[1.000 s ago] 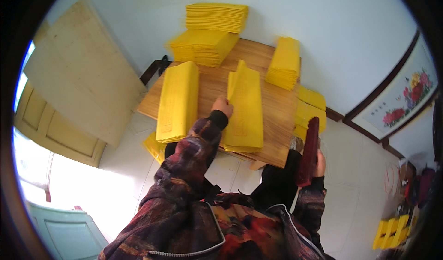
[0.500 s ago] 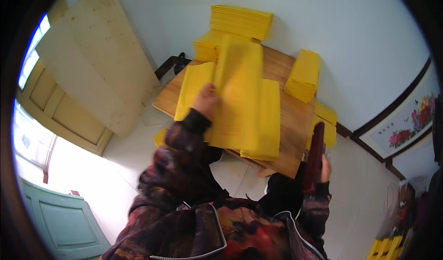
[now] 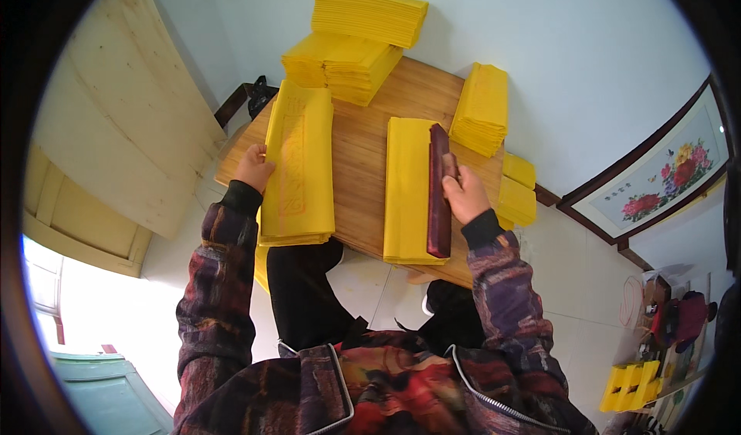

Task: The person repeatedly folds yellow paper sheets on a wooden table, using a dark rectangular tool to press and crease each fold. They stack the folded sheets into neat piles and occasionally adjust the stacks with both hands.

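so the yellow paper is in two stacks, left stack [image 3: 305, 165] and right stack [image 3: 405, 196], long folded rectangles, bright yellow. the left one has a faint reddish printed strip down it. left grip [image 3: 255, 168] is pinched on the outer edge of the left stack's top paper. right grip [image 3: 465, 191] is closed around a dark red bar [image 3: 438, 196], which lies lengthwise along the right side of the right stack.

both stacks are on a brown wood-grain table [image 3: 359, 157] in a corner with pale walls [image 3: 540, 64]. more yellow piles [image 3: 340, 64] sit at the back, plus another pile [image 3: 480, 109] near the right edge. light tiled floor [image 3: 579, 304], framed flower picture [image 3: 656, 172] at right.

near ends of both stacks come right up to the table's front edge, the left one poking past it. there's a bare strip of wood between them, and a narrower bit right of the bar.
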`<state>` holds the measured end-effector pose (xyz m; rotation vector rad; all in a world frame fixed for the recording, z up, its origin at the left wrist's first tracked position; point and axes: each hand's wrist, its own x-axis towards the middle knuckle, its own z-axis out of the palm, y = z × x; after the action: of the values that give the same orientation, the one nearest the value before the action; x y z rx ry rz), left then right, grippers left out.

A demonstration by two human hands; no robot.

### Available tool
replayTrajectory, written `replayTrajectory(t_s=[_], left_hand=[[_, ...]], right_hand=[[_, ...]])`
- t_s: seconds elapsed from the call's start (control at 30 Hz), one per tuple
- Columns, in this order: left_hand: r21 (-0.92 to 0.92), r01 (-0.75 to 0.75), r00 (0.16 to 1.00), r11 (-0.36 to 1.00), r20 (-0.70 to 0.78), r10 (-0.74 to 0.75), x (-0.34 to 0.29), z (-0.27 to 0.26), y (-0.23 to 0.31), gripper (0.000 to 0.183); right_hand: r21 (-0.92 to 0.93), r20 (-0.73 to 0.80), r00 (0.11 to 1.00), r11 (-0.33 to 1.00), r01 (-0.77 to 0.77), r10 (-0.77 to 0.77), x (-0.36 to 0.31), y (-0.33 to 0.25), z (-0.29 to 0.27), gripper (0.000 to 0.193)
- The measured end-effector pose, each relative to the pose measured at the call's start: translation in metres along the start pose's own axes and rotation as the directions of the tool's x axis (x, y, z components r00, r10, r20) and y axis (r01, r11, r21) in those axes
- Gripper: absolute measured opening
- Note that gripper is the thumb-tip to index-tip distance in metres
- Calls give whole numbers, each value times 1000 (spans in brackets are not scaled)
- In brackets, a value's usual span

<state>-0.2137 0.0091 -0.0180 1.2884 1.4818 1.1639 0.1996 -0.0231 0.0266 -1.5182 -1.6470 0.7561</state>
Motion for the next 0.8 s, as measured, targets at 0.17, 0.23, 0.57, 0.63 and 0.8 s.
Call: replayTrajectory(t_s=[0.17,0.23,0.57,0.63,0.8], left_hand=[[505,-146,967,850,-107,230,-16,0,2,35],[523,-121,971,844,-113,209,-23,0,8,37],[179,-314,907,932,-233,350,-79,4,62,30],[102,-319,917,942,-216,334,-104,11,80,27],[-6,-455,890,891,45,454,-173,57,106,16]], right_hand=[[-517,50,999,856,25,1,22,-20,31,33],[-581,37,999,814,7,18,23,-27,40,31],[-697,47,999,717,17,22,22,-34,59,30],[-702,59,998,712,17,35,21,-35,61,30],[-729,104,989,684,1,109,21,-37,62,29]])
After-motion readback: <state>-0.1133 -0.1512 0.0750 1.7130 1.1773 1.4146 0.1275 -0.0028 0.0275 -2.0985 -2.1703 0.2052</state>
